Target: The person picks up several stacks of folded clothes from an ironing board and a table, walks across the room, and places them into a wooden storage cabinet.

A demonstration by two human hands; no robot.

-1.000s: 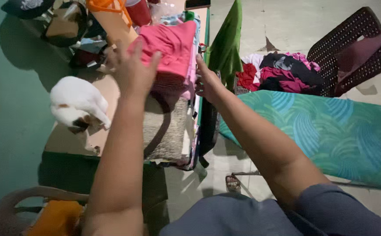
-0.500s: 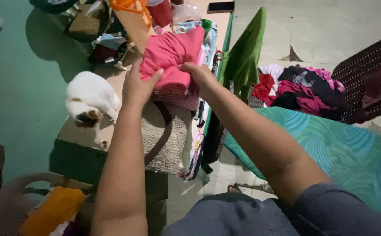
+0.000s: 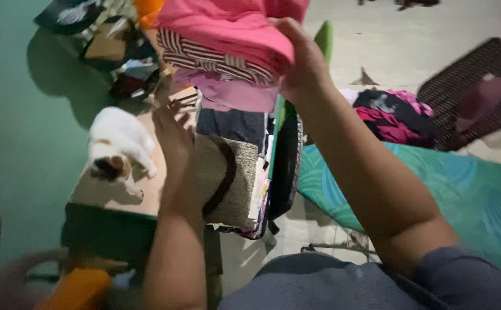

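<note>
The pile of folded clothes, pink on top and striped below, is lifted above the table, its top cut off by the frame. The right hand clamps its right edge, fingertips hidden. The left hand is underneath; its fingers cannot be made out.

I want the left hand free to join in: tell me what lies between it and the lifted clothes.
Nothing visible does. The left hand is open just below the clothes held up by the right hand; the cat sits off to its left.
</note>
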